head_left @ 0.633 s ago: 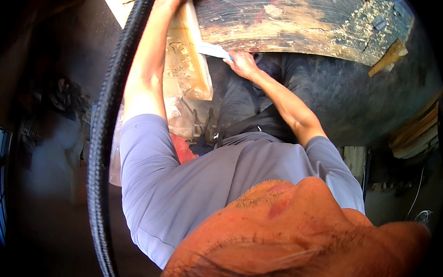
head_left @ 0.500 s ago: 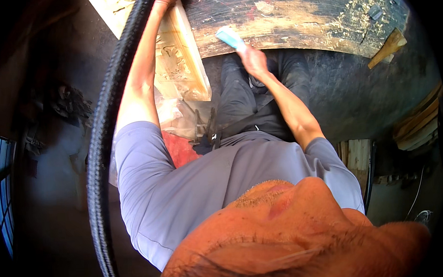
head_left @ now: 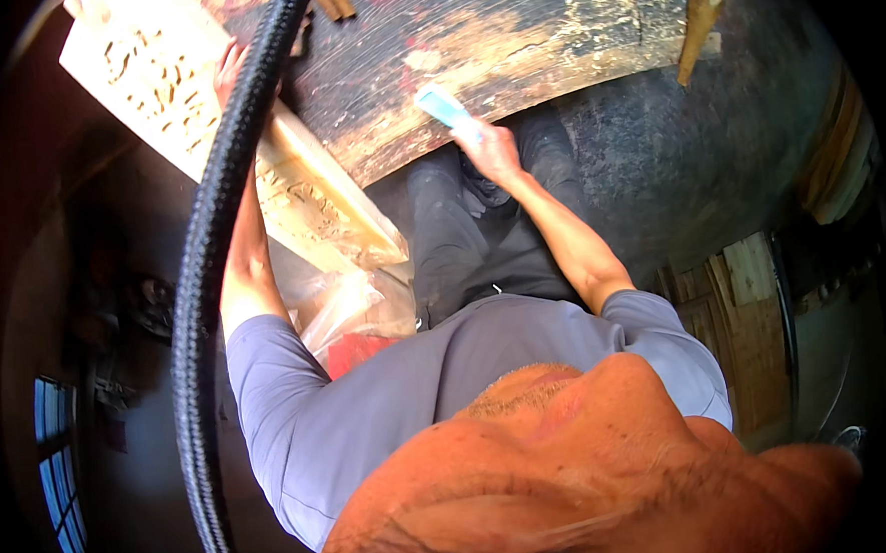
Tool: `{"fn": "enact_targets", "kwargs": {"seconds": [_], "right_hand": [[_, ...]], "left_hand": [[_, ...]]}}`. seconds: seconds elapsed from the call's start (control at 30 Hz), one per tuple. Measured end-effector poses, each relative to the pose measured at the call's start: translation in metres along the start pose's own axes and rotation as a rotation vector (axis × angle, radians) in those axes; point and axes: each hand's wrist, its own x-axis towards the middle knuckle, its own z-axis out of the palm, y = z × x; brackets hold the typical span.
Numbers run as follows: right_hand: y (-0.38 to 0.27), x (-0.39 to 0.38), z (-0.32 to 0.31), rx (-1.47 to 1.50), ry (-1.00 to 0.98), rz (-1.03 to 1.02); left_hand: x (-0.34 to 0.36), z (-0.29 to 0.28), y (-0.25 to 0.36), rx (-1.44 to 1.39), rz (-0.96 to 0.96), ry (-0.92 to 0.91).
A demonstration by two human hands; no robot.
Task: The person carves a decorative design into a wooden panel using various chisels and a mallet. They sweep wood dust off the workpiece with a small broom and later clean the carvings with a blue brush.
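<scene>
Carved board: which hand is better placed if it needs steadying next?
Probably the left hand: it is at the edge of the carved board, while the right hand, apart from it, holds a pale blue tool.

Reaches far forward with the left arm (head_left: pixel 250 277), and somewhat to the left, showing only part of the left grip (head_left: pixel 231 75). Angles the right arm (head_left: pixel 569 230) forward and inward, bent at the elbow (head_left: pixel 607 286), with the right grip (head_left: pixel 494 154) curled closed.

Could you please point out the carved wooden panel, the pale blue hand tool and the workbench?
Carved wooden panel (head_left: pixel 168 96): head view, carved face.
Pale blue hand tool (head_left: pixel 441 105): head view, exposed end.
Workbench (head_left: pixel 511 43): head view, bare top.
</scene>
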Motion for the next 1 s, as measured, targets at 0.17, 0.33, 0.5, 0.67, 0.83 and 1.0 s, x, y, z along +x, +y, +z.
{"fn": "enact_targets", "kwargs": {"seconds": [0.17,0.33,0.5,0.67,0.83,1.0], "right_hand": [[-0.006,0.009,-0.043,-0.047,-0.181,0.132],[0.036,-0.003,-0.088,-0.253,-0.031,0.137],[0.047,0.001,-0.078,-0.083,0.011,0.059],[0.055,0.025,-0.059,-0.108,-0.109,0.027],[0.093,0.012,-0.088,-0.191,-0.054,0.113],[0.1,0.015,-0.103,-0.119,-0.047,0.101]], "left_hand": [[0.0,-0.006,-0.004,0.092,-0.064,-0.116],[0.036,-0.046,0.074,0.231,-0.125,0.158],[0.128,-0.006,0.214,-0.205,-0.309,0.293],[0.264,0.079,0.379,-0.397,-0.243,0.152],[0.294,0.117,0.421,-0.237,-0.219,0.088],[0.289,0.14,0.398,-0.359,-0.293,0.019]]}}
